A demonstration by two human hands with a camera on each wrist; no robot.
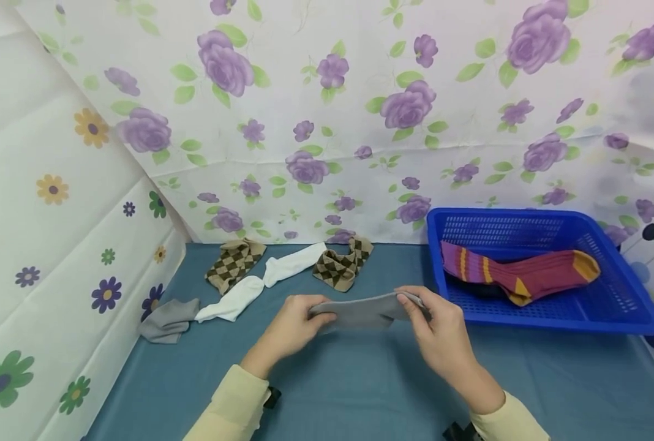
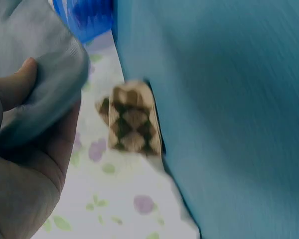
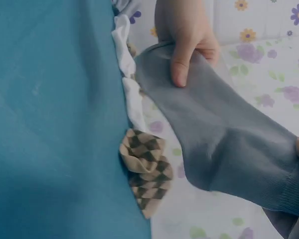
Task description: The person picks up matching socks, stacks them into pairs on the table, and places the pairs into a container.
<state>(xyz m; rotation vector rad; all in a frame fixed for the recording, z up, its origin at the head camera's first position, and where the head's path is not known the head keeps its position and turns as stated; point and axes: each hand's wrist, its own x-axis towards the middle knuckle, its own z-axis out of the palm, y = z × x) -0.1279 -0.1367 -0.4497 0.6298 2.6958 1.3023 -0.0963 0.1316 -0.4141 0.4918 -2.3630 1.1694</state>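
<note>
A grey sock is stretched level between my two hands, above the blue-green cloth. My left hand pinches its toe end, thumb on top, as the right wrist view shows. At the cuff end, my right hand grips the sock between thumb and fingers. Another grey sock lies crumpled at the table's left side. Beside it are two white socks laid end to end. Two brown checkered socks lie bent near the back edge.
A blue plastic basket stands at the back right, holding a maroon, purple and yellow sock with something dark beneath it. Flowered sheets hang behind and on the left. Blue-green cloth covers the table.
</note>
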